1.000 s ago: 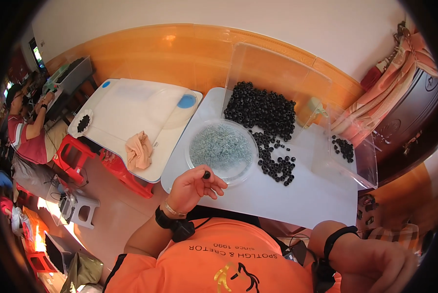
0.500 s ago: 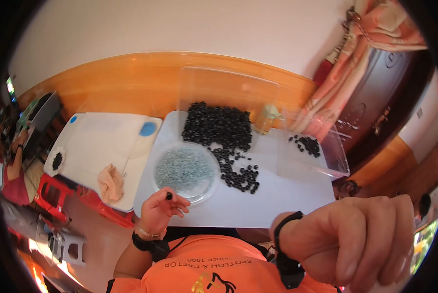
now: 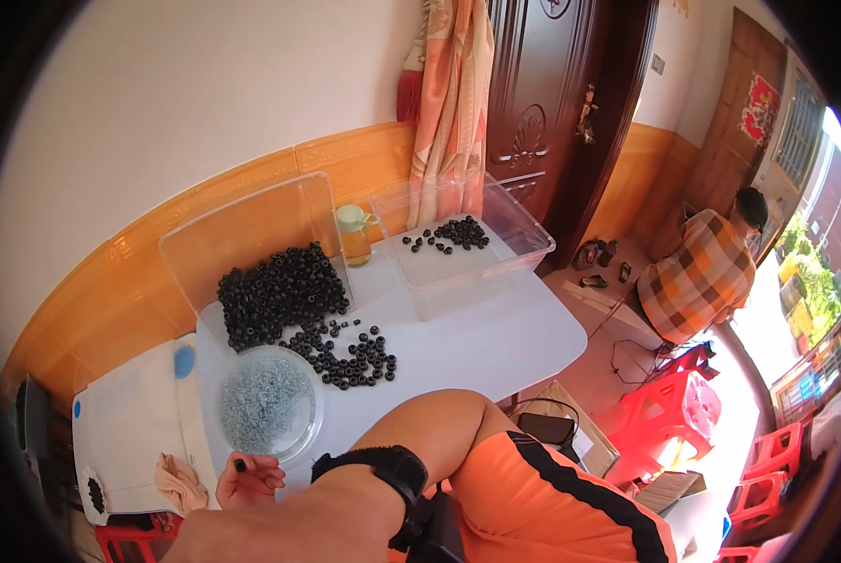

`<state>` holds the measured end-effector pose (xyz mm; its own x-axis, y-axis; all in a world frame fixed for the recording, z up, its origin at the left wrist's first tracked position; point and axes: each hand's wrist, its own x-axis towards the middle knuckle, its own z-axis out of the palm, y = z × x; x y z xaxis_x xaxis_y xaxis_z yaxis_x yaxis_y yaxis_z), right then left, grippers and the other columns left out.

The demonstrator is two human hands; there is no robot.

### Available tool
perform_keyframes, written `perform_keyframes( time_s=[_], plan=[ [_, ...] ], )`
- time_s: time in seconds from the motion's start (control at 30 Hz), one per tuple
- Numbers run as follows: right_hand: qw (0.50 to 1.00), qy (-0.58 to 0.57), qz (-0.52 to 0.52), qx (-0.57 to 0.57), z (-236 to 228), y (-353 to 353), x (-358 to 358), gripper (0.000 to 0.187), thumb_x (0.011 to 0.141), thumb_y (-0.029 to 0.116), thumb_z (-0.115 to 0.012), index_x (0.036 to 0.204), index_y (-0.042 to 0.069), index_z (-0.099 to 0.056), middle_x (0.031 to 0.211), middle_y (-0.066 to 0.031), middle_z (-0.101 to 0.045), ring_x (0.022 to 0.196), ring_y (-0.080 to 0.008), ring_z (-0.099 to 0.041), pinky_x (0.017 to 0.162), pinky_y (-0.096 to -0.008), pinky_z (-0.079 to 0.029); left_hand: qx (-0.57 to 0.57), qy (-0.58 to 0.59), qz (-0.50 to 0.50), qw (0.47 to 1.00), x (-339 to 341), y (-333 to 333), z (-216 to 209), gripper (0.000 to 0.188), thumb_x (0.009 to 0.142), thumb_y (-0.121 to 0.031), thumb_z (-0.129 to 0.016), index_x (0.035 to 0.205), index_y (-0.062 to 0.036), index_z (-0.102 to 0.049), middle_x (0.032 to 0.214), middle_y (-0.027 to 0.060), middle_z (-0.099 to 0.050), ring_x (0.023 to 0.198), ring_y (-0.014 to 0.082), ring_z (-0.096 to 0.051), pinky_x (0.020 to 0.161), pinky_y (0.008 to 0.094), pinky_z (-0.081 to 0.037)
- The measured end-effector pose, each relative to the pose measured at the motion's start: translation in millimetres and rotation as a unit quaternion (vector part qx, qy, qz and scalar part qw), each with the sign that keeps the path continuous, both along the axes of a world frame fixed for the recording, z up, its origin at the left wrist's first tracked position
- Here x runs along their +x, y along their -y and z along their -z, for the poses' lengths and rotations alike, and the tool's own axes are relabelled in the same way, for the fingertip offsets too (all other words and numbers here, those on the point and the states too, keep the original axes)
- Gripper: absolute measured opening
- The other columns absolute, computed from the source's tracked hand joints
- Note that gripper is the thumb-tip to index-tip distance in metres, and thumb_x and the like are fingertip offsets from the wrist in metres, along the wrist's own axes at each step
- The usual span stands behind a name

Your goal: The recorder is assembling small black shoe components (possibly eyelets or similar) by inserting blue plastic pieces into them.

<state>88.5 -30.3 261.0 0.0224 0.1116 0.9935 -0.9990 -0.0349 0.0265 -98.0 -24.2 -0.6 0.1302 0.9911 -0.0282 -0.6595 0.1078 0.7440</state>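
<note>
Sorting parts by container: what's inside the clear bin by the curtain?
The clear bin holds a small cluster of black rings on its floor. Its near wall blurs the front corner.

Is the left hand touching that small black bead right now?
Touching: the head view shows the left hand pinching the black bead at its fingertips.

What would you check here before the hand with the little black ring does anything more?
1. Left hand has a small black ring at its fingertips: ok.
2. Round clear dish of grey bits lies beside that hand, on the white table: ok.
3. Pile of black rings is heaped on the table, some loose near the dish: ok.
4. Clear tub with a few rings stands upright: ok.
5. Right hand: outside the picture, only its forearm and black wristband show: cannot tell.
</note>
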Motion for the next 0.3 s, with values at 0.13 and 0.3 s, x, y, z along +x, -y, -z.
perform_keyframes(
  time_s=[0.13, 0.3],
  plan=[
    [0.973, 0.201, -0.109, 0.019, 25.4, -11.3, 34.5, 0.024, 0.098, 0.018, -0.063, 0.107, -0.005, -0.065, 0.1, -0.0136, -0.066, 0.089, -0.0268, -0.062, 0.079, -0.0342, -0.049, -0.028, 0.018, -0.032, 0.999, 2.3, 4.5, 0.9, 0.031, 0.103, -0.033, -0.045, 0.092, -0.005, -0.052, 0.101, 0.0258, -0.069, 0.084, 0.0352, -0.071, 0.069, 0.0398, -0.06],
    [0.968, 0.221, -0.081, 0.084, 47.9, -27.0, 37.6, 0.036, 0.094, 0.034, -0.066, 0.118, 0.007, -0.066, 0.102, -0.0094, -0.063, 0.09, -0.027, -0.06, 0.081, -0.0378, -0.047, 0.002, -0.023, -0.044, 0.999, 7.4, 5.2, -8.3, 0.033, 0.101, -0.037, -0.047, 0.094, -0.0048, -0.053, 0.102, 0.027, -0.069, 0.082, 0.0375, -0.071, 0.069, 0.0418, -0.06]
  ],
)
